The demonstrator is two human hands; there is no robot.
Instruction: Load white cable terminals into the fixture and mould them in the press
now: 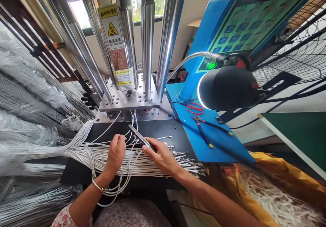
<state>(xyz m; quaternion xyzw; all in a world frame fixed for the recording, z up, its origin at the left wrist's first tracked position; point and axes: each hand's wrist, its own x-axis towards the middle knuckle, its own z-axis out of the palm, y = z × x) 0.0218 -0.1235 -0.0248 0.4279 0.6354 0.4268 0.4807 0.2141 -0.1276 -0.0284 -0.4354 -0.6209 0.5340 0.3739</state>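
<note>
Pink-and-grey speckled cloth [129, 216] covers the person's lap, at six o'clock from the hands. Past it is a flat black table [152, 127]. At twelve o'clock stands a shiny metal press [152, 101] with tall round poles. At three o'clock a flat blue metal plate [188, 128] holds a cutter with black and orange handles [202, 134].

On the table lies a big bunch of thin white cables [150, 171]. Above it, the right hand [161, 154] grips a thin, dark, silver-faced strip [138, 135], thumb on top. The strip points to ten o'clock, just beside the left hand [117, 150]. That hand's fingers are curled in tight; whether they pinch a cable is too hard to see.

A yellow-and-white sticker [112, 26] on the press says "WARNING" and "HOT CAUTION".
</note>
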